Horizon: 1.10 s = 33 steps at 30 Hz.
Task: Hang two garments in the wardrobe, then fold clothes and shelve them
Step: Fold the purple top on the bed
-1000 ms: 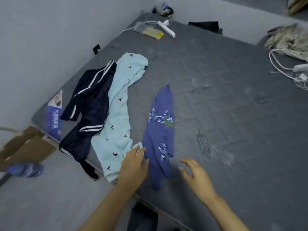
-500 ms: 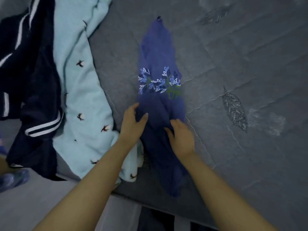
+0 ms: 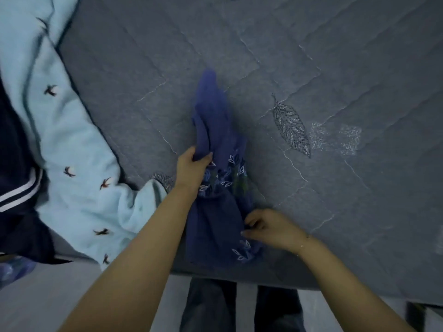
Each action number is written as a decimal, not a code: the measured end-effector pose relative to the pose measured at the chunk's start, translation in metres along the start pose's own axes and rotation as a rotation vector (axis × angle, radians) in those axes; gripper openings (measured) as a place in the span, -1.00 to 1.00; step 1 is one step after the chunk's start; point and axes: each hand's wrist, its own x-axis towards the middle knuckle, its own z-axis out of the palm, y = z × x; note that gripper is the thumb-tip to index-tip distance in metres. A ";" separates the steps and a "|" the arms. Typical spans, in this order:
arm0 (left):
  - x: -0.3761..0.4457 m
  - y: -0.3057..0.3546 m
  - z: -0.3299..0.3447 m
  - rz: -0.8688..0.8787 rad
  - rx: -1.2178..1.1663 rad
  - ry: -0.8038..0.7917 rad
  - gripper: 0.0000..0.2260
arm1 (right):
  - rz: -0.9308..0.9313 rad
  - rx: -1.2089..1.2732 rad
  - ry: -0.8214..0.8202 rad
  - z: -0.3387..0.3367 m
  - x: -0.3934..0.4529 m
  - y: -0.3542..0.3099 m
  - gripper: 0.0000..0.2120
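Grey quilted mattress (image 3: 311, 56) underneath, with a pale blue bird-print fleece garment (image 3: 72, 149) and a navy white-striped jacket (image 3: 14, 188) lying at its left edge. Bunched in a narrow ridge near the front edge, a purple-blue garment with a white leaf print (image 3: 215, 130), gripped mid-length by the left hand (image 3: 191, 171) and pinched lower down by the right hand (image 3: 271, 227). Folding step, judging by this; next, probably spreading it flat before creasing.

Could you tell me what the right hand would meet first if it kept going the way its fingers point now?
The right hand points left and already pinches the purple garment; going on, it would likely press through that cloth toward the left forearm.
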 end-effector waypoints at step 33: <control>-0.016 -0.017 0.085 0.284 0.697 -0.101 -0.61 | 0.141 0.587 0.921 -0.126 0.067 0.006 -0.72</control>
